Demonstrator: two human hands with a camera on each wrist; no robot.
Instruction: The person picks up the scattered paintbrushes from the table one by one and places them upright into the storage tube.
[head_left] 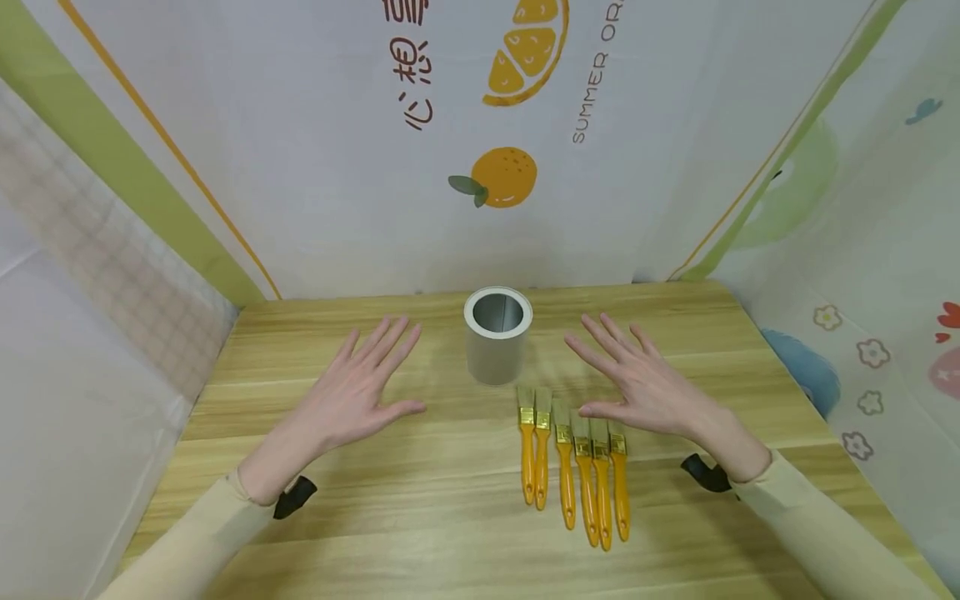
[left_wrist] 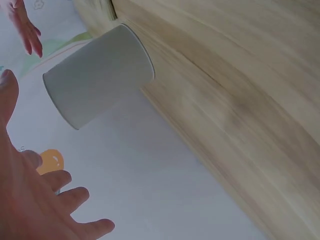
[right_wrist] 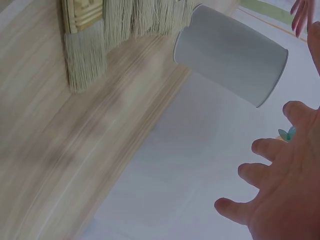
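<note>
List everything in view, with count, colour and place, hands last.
Open-topped cylindrical can: 1, grey with a white rim, upright near the table's back edge.
Flat paintbrushes with bristle heads: 6, orange handles, gold-coloured ferrules, pale bristles, side by side in front of the can, bristles toward the back.
Wood-grain table: 1, light yellow-brown, under the can and brushes.
Printed cloth hangings: number unclear, mostly white with green and orange, behind and beside the table.
Black curved wrist fittings: 2, black, one at each wrist.
Long sleeves: 2, cream, one per arm.
Left hand: 1, bare, left of the can.
Right hand: 1, bare, right of the can.
</note>
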